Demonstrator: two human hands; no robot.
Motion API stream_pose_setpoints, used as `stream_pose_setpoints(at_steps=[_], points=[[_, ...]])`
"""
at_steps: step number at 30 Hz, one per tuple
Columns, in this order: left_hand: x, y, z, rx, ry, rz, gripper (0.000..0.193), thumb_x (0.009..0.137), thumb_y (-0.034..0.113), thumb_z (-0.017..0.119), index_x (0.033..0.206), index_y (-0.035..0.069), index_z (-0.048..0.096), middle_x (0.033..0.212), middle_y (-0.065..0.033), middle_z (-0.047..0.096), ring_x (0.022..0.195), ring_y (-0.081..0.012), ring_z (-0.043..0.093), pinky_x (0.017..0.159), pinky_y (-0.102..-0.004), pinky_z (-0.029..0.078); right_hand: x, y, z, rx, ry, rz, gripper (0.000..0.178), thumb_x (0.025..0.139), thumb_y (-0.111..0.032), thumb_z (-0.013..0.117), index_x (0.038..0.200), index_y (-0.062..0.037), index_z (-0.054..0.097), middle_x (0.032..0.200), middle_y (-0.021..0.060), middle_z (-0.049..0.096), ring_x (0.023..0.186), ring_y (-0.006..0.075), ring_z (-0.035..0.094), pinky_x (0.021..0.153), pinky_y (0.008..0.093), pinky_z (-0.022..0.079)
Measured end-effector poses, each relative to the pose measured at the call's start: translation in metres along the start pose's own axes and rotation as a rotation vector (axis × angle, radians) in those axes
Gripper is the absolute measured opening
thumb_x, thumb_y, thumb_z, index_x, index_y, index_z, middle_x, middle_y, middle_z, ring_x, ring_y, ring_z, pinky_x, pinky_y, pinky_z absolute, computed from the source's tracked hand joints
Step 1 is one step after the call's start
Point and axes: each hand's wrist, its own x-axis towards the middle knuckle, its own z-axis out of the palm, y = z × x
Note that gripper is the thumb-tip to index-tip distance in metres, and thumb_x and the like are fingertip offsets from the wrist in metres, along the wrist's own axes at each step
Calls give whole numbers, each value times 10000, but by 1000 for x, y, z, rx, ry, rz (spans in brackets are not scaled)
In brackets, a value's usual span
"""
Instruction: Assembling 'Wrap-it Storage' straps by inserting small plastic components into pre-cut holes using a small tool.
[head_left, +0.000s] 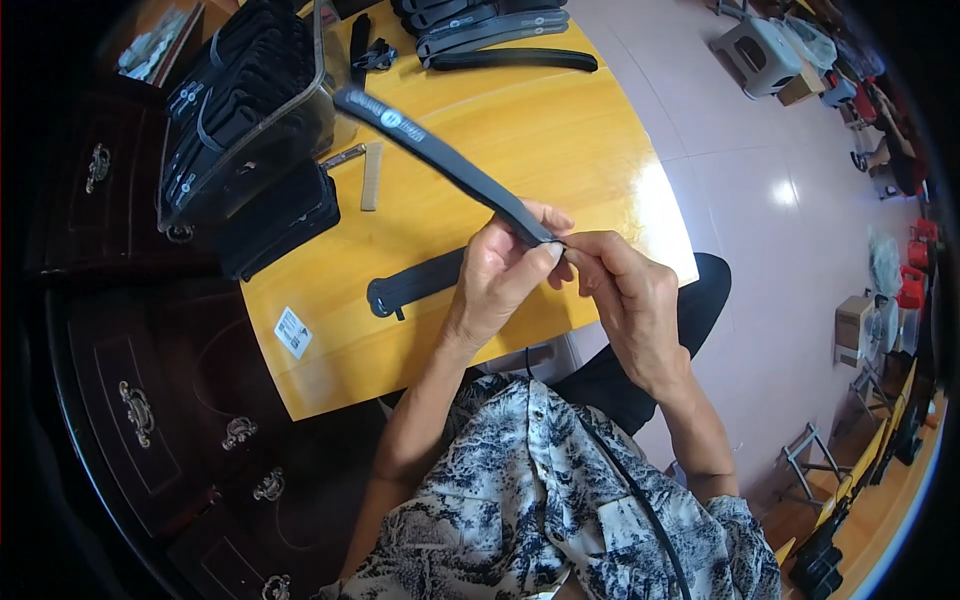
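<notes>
A long dark grey padded strap (pixel 450 165) with light printing slants up and leftward from my hands over the table. My left hand (pixel 500 265) grips its near end, the thumb pressed on top. Fingertips of my right hand (pixel 625 290) pinch at the very tip of that end; anything small between them is too fine to make out. Beneath my left hand a second black strap (pixel 420 283) lies on the yellow table (pixel 510 125), its rounded end pointing left.
A clear plastic bin (pixel 325 100) full of bundled black straps stands at the left, beside a dark folded stack (pixel 290 230). More straps (pixel 500 35) lie at the far edge. A nail clipper (pixel 343 157), beige strip (pixel 371 178) and white label (pixel 293 332) are nearby. Dark drawers (pixel 120 400) border the left.
</notes>
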Motion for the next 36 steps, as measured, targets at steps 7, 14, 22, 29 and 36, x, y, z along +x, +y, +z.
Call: stream_pose_setpoints(at_steps=[7,14,22,29,36], points=[[-8,1,6,41,-24,-102,321,938,94,532,1214,-47,447,987,-112,602,827,-142,634,772,-266,528,4,0,-10,-464,-12,-170,106,842,-125,640,928,-64,636,715,64,605,656,228,612,583,338,492],[-17,18,-16,-56,95,-71,406,926,90,488,1281,-76,382,1111,-254,585,913,-250,640,825,-338,522,7,21,-19,-230,80,-6,71,850,-66,621,901,-21,601,748,118,592,699,270,610,597,350,479],[-29,22,-5,-211,144,-84,390,918,109,480,1253,-73,397,1120,-285,573,948,-295,641,844,-343,520,19,85,-3,-591,179,-108,139,811,-103,662,945,-67,654,880,71,587,868,253,532,763,365,456],[-35,23,-6,0,144,-120,331,917,97,451,1202,-70,435,1079,-240,588,954,-273,631,839,-358,519,16,5,4,52,-115,-220,238,733,-151,753,931,-41,680,840,67,620,845,209,577,745,325,462],[-42,36,0,43,114,-136,343,916,77,496,1229,-53,437,1125,-137,562,984,-192,599,892,-307,481,20,-6,-3,348,-399,188,175,800,-124,719,930,-13,684,803,64,627,736,130,613,663,261,489]])
